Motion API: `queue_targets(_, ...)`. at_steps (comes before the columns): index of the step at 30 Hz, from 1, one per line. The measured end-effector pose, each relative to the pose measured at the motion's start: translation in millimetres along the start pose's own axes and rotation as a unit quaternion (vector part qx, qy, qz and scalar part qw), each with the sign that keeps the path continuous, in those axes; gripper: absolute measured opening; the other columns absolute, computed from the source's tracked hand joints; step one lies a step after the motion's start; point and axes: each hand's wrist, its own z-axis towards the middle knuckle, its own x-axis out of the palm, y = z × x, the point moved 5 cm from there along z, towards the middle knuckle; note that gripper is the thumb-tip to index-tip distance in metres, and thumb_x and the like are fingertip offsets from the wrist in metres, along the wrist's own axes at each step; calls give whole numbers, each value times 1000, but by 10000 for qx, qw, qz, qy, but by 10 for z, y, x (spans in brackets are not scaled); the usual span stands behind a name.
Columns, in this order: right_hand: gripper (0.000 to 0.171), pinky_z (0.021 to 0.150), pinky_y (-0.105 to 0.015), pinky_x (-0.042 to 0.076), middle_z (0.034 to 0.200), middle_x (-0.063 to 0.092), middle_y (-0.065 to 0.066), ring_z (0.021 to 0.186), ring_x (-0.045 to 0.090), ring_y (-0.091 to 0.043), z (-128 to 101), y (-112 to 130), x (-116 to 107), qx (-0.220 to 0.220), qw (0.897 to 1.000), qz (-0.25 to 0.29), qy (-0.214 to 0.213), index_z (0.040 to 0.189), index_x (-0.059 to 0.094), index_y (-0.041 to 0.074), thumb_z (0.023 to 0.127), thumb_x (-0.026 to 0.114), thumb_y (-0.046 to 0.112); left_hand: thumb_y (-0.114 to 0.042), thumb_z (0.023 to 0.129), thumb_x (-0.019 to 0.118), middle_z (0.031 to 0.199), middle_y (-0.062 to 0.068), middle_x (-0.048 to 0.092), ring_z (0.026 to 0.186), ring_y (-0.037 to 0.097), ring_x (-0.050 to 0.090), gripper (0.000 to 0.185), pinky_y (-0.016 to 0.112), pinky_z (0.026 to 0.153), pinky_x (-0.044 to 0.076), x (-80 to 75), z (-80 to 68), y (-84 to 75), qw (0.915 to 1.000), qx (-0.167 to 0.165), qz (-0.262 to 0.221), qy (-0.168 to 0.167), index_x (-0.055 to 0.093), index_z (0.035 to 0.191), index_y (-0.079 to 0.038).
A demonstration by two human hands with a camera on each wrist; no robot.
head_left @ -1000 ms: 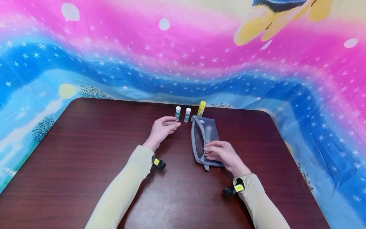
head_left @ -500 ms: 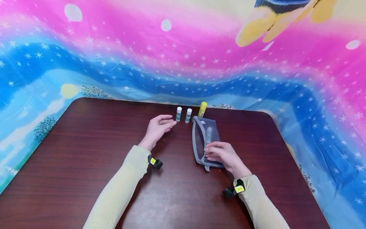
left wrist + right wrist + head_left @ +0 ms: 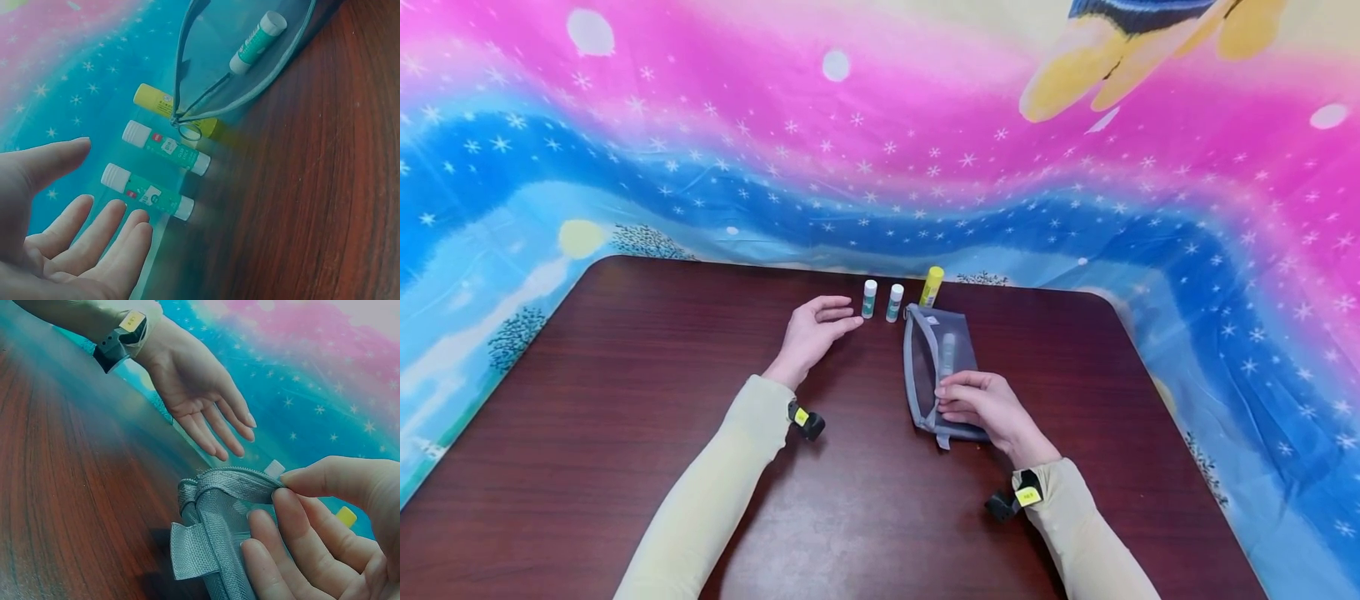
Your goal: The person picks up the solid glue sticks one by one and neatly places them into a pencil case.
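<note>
left side: bare table (image 3: 625, 400), free passage
back edge: three glue sticks (image 3: 892, 302) upright, blocking
centre-right: pouch (image 3: 925, 367) in the way

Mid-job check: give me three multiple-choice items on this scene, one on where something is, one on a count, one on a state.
1. Where does the yellow glue stick stand?
A. inside the pouch
B. by the pouch's far end
C. in the left hand

2. How many green-and-white glue sticks stand on the table outside the pouch?
A. one
B. two
C. four

3. How is the left hand?
A. open, holding nothing
B. gripping a stick
C. pressing the pouch

Answers:
1 B: the yellow glue stick stands upright on the table just beyond the mesh pouch.
2 B: two green-and-white glue sticks stand side by side; a third lies inside the pouch.
3 A: the left hand has straight fingers beside the sticks, while the right hand pinches the pouch's edge.
</note>
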Motion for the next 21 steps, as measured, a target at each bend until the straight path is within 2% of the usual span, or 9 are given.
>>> queue_targets(9, 10, 78, -36, 61, 93, 74, -10, 80, 73, -19, 5, 14, 13, -51, 9999, -62, 94, 103, 76, 2, 94, 72, 5, -17, 86, 85, 129, 16, 67, 109, 23, 69, 47, 37, 98, 51, 24, 103, 55, 9996, -3, 218, -191, 66, 128, -9)
queue_targets(13, 11, 78, -36, 61, 94, 74, -10, 80, 73, -20, 5, 8, 13, -41, 9999, -73, 88, 104, 75, 1, 93, 73, 6, -16, 86, 85, 126, 12, 68, 112, 21, 67, 48, 37, 98, 51, 39, 166, 59, 9992, -43, 344, -213, 66, 129, -9)
queue_targets(17, 13, 78, -36, 61, 93, 74, -11, 80, 74, -20, 5, 7, 16, -39, 10000, -54, 73, 105, 75, -1, 93, 72, 4, -15, 86, 84, 126, 11, 69, 115, 21, 64, 49, 38, 98, 51, 61, 243, 30, 9986, -9, 494, -172, 66, 131, -9)
queue_targets(21, 12, 77, -36, 61, 93, 74, -11, 79, 74, -20, 5, 11, 11, -51, 10000, -43, 56, 104, 75, -1, 93, 72, 4, -15, 87, 83, 128, 12, 68, 112, 23, 67, 52, 38, 98, 51, 90, 328, 4, 9982, 59, 598, -83, 64, 134, -7)
